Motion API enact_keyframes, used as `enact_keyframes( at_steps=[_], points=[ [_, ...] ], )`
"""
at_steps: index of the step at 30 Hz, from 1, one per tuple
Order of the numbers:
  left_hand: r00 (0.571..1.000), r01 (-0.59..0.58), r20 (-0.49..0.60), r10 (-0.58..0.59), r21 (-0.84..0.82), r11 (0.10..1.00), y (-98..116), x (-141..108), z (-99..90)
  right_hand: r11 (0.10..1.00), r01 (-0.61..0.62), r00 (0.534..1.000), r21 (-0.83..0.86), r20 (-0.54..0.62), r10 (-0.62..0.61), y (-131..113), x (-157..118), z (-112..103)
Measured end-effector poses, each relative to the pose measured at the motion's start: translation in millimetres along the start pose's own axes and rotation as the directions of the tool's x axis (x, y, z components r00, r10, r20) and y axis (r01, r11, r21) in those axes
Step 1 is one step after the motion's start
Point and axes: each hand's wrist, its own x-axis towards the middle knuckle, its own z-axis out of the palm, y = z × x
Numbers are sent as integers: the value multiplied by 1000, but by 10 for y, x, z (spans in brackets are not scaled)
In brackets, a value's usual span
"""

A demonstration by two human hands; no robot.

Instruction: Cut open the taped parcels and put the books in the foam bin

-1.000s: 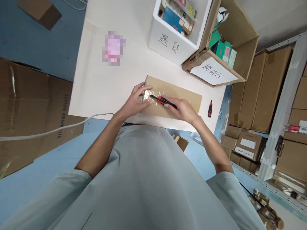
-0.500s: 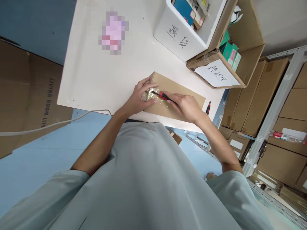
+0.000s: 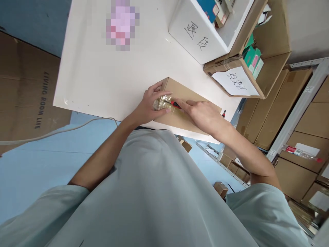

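On the white table near its front edge lies a closed cardboard box (image 3: 190,97), with shiny clear tape (image 3: 162,102) over its left end. My left hand (image 3: 149,104) grips that end, thumb and fingers on either side of the tape. In my right hand (image 3: 203,113) is a slim red-and-black hand tool (image 3: 175,104) with a thin dark tip; whether blade or screwdriver shaft, I cannot tell. Its tip touches or nearly touches the tape between my left thumb and fingers. A second red-and-black tool (image 3: 223,113) shows partly beyond my right hand.
A white bin (image 3: 191,37) holding packages and an open carton (image 3: 233,80) with green boxes stand at the back right. A blurred pink item (image 3: 122,25) lies far left on the table. A cable (image 3: 77,127) hangs at the front-left edge. Shelved cartons (image 3: 269,106) are at right.
My right hand and the tool have shifted slightly to the right along the tape, and my right forearm covers more of the second tool. My left hand keeps its hold. The camera view has shifted a little.
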Motion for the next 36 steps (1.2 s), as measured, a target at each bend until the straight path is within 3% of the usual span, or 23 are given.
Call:
enact_keyframes(
  at_steps=[7, 17, 25, 31, 36],
  points=[
    [1000, 4, 16, -4, -7, 1000, 15, -6, -36, 998, -33, 999, -46, 26, 35, 75, -178, 130],
    [999, 4, 37, -6, 30, 1000, 65, 2, -88, 975, -222, 971, -16, 89, 223, 577, -865, 434],
    [999, 45, 27, -47, 70, 997, 117, -4, -89, 948, -311, 937, -67, 144, 318, 790, -1238, 731],
    [994, 98, -70, -89, 136, 986, 157, 7, -3, 943, -330, 919, -52, 209, 333, 1049, -1503, 904],
    [966, 217, -190, -174, 235, 947, 357, -48, 102, 965, -262, 947, 0, 192, 257, 1306, -1567, 1095]
  ],
)
